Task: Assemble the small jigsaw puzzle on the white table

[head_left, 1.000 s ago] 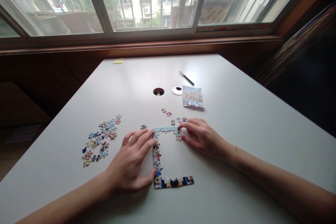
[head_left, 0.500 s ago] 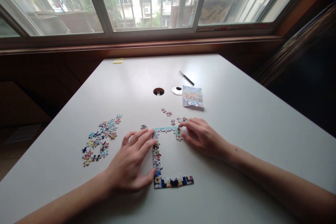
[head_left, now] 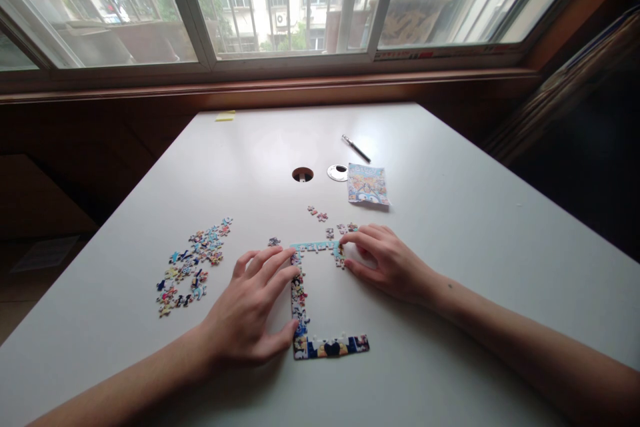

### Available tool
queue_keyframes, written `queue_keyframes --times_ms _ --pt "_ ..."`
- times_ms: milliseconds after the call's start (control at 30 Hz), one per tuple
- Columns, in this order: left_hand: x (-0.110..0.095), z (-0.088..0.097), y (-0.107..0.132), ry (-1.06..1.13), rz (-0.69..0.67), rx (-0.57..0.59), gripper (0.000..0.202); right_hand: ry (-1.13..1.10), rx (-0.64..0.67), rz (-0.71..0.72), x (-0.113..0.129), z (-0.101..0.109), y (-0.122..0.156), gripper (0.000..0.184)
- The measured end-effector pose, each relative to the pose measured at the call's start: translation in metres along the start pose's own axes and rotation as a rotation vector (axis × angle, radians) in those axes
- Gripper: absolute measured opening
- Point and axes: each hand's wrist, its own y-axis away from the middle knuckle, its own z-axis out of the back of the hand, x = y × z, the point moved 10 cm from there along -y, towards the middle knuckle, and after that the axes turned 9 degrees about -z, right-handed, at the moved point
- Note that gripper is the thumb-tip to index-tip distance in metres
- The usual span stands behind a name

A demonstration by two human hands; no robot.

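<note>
A partly joined jigsaw puzzle border [head_left: 299, 293] lies flat on the table, with a top strip, a left side and a bottom strip. My left hand [head_left: 255, 303] rests along its left side, fingers spread, fingertips and thumb touching the edge. At the top right corner, my right hand [head_left: 387, 257] has its index finger and thumb on a puzzle piece [head_left: 340, 261] hanging below the top strip. The fingers partly cover that piece. Just above are a few loose puzzle pieces [head_left: 329, 233], and another loose piece [head_left: 273, 241] sits near my left fingertips.
A scattered pile of puzzle pieces [head_left: 187, 263] lies left of my left hand. Farther back on the white table [head_left: 240, 167] are a printed picture sheet [head_left: 368, 184], a pen [head_left: 357, 148], a metal cover [head_left: 337, 173], a round hole [head_left: 303, 175] and a yellow note [head_left: 225, 116].
My right thumb has shifted slightly left against the corner piece, and the lower part of that piece is more covered. My left hand stays nearly still.
</note>
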Motion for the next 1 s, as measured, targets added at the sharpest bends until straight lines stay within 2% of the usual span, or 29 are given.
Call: queue_keyframes --times_ms 633,833,1000 --pt "-0.0005 0.0015 0.0001 0.022 -0.005 -0.008 0.061 -0.014 -0.027 0.009 -0.0026 0.0012 0.0002 0.026" --pt "-0.0023 0.0031 0.0006 0.007 -0.012 -0.016 0.056 -0.038 -0.02 -0.043 -0.0054 0.0014 -0.0006 0.005" --pt "-0.0021 0.0054 0.0004 0.014 -0.01 -0.045 0.05 -0.026 -0.018 -0.045 -0.0053 0.0012 -0.0005 0.006"
